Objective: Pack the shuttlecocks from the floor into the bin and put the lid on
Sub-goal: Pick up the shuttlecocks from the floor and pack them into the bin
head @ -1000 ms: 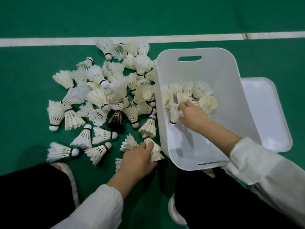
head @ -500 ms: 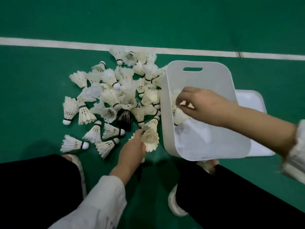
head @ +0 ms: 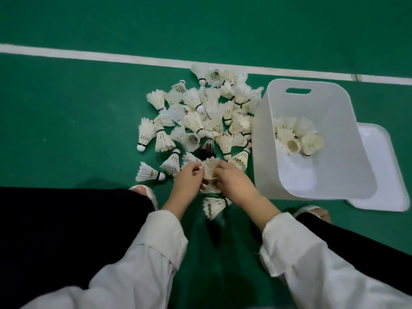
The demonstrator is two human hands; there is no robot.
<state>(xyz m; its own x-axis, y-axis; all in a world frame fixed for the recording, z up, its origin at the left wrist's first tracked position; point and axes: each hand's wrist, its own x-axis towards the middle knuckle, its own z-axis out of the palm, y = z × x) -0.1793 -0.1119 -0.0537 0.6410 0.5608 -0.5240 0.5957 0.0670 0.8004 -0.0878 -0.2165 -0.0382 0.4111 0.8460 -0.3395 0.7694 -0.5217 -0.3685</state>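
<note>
A shuttlecock (head: pixel 209 169) is pinched between the left hand (head: pixel 189 181) and right hand (head: pixel 231 181) beside the bin (head: pixel 263 152); feathers could be crushed by squeezing.

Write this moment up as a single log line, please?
both hands gripping shuttlecock | floor pile mostly unpacked | bin holds few | lid off

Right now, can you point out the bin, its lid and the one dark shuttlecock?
bin (head: pixel 316 85): head view, far wall near handle slot.
lid (head: pixel 388 175): head view, bare top.
dark shuttlecock (head: pixel 208 148): head view, feathers.
</note>
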